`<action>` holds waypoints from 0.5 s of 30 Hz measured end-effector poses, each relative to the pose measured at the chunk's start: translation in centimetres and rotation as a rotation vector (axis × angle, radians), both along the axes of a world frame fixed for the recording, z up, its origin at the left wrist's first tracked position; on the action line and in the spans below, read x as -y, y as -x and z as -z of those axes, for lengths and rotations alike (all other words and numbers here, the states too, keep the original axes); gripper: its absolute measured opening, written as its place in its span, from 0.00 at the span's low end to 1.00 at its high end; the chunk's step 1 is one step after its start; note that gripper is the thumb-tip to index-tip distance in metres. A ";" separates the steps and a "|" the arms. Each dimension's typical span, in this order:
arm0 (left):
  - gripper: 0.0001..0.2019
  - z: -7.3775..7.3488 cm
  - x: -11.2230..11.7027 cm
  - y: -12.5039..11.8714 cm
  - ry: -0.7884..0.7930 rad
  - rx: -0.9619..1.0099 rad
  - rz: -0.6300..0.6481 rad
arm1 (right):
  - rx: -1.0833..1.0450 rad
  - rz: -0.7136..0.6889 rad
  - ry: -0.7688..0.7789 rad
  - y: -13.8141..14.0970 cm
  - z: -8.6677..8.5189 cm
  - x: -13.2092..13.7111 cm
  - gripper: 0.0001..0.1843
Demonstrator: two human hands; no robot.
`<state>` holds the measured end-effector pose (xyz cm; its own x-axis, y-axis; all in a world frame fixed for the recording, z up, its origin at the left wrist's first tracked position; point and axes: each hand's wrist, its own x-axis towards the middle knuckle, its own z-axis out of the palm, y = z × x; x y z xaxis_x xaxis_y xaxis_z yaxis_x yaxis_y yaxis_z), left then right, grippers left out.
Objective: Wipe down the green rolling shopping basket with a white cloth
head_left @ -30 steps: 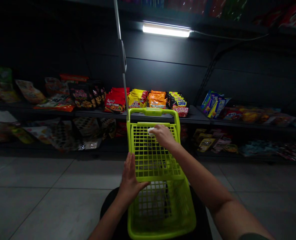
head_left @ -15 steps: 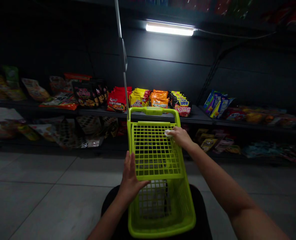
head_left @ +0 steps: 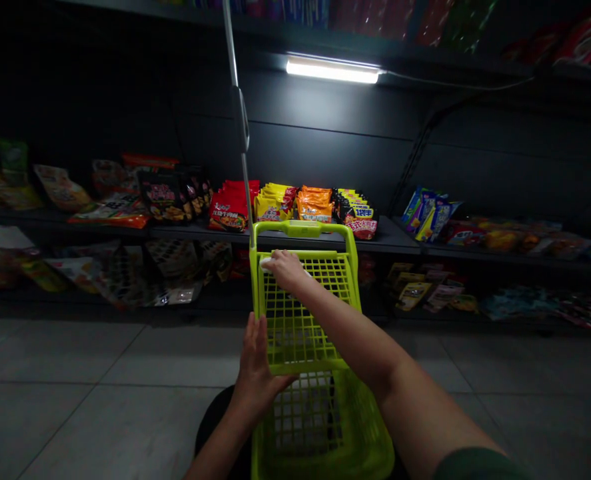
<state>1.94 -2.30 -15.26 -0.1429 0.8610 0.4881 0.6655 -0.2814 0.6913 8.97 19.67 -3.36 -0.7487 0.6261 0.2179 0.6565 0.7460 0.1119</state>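
Note:
A lime-green plastic shopping basket (head_left: 305, 367) stands in front of me, its grid panel and top handle facing up. My right hand (head_left: 286, 268) is closed on a small white cloth or tissue (head_left: 266, 264) and presses it to the upper left corner of the panel. My forearm crosses over the grid and hides part of it. Lower down, my left hand (head_left: 259, 370) rests against the basket's left side, thumb and fingers spread along the rim. A metal pull rod (head_left: 231, 50) with a dark grip rises from the basket's upper left.
Behind the basket runs a dark shelf (head_left: 395, 235) with red, yellow, orange and black snack packets (head_left: 315, 203). More bags hang or lie on the lower shelf. A lit tube (head_left: 332, 70) is fixed above. Grey floor tiles (head_left: 175, 353) lie on both sides.
My right hand has moved with the white cloth from the panel's upper right to its upper left corner. My left hand stays on the basket's left side. The view has tilted slightly.

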 end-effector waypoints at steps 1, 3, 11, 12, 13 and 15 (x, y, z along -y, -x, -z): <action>0.67 0.0 0.0 0.0 0.002 -0.002 -0.007 | -0.007 0.017 0.009 -0.3 0.4 -0.3 0.22; 0.68 -0.1 0.1 0.0 0.007 0.000 -0.009 | -0.022 0.063 0.018 -2.5 0.9 -0.8 0.22; 0.71 0.1 0.0 -0.1 0.008 0.015 0.008 | 0.096 0.435 0.033 -17.8 -0.3 -1.5 0.23; 0.71 0.2 0.0 -0.1 0.010 0.016 0.011 | 0.118 0.471 0.023 -18.5 -0.6 -1.5 0.22; 0.70 0.2 -0.1 -0.1 0.012 0.015 0.015 | 0.139 0.491 0.009 -18.5 -0.9 -1.5 0.20; 0.70 0.3 -0.2 -0.1 0.015 0.011 0.021 | 0.158 0.468 -0.024 -16.8 -1.5 -1.4 0.18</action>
